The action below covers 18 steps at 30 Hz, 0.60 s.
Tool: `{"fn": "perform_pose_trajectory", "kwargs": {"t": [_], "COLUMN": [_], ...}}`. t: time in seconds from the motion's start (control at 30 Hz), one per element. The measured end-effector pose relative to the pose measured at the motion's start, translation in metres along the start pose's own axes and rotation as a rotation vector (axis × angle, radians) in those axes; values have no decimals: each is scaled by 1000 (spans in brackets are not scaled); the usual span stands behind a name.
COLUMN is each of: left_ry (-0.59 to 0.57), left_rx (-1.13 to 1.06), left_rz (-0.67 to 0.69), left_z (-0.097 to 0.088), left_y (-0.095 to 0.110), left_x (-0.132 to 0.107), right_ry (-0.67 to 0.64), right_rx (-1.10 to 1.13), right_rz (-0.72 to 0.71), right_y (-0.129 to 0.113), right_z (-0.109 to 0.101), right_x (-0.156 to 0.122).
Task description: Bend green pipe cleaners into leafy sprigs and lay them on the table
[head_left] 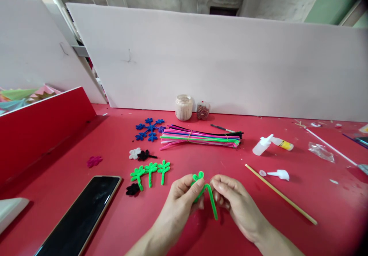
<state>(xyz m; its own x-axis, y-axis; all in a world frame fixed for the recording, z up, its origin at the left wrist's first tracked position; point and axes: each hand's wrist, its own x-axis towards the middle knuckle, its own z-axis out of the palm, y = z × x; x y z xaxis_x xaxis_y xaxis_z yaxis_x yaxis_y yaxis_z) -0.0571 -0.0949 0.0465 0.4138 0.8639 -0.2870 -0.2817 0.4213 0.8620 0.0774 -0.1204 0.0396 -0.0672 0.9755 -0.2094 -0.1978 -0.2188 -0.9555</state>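
Observation:
Both hands meet low in the middle over the red table (287, 225). My left hand (181, 198) pinches a green pipe cleaner (212, 202) near its looped top. My right hand (230, 194) grips the same pipe cleaner just to the right, where it bends; its free end hangs down toward me. Left of my hands lie three finished green pipe-cleaner leaf shapes (150, 170) and a small black shape (132, 189).
A bundle of coloured pipe cleaners (199, 138) lies behind my hands, with blue flower shapes (149, 128), white and black flowers (139, 154) and a magenta one (94, 161). A phone (83, 214) lies front left. Two jars (184, 107), glue bottles (268, 143), a cap (280, 174) and a wooden stick (280, 193) are on the right.

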Motion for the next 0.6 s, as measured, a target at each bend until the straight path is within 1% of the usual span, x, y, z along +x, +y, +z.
{"fn": "perform_pose_trajectory", "kwargs": {"t": [0.1,0.17,0.27,0.33,0.6], "left_ry": [31,42,37,33,24], "left_rx": [36,68,130,161,236], "left_rz": [13,42,97,131,195], "left_z": [0,1,2,3,5], "left_y": [-1,-2,-2,-3,-12], "left_x": [1,1,1,0,-3], "right_ry": [-115,-147,-109,-73,113], "right_rx": [-65,-130,-204,-208,-54], "right_rz": [-55,-93,-128,-134,-72], "right_y": [-6,-7,-5,-1,12], "right_z": [-2,-2,-1,1,10], "right_x": [0,0,0,-1,-3]}}
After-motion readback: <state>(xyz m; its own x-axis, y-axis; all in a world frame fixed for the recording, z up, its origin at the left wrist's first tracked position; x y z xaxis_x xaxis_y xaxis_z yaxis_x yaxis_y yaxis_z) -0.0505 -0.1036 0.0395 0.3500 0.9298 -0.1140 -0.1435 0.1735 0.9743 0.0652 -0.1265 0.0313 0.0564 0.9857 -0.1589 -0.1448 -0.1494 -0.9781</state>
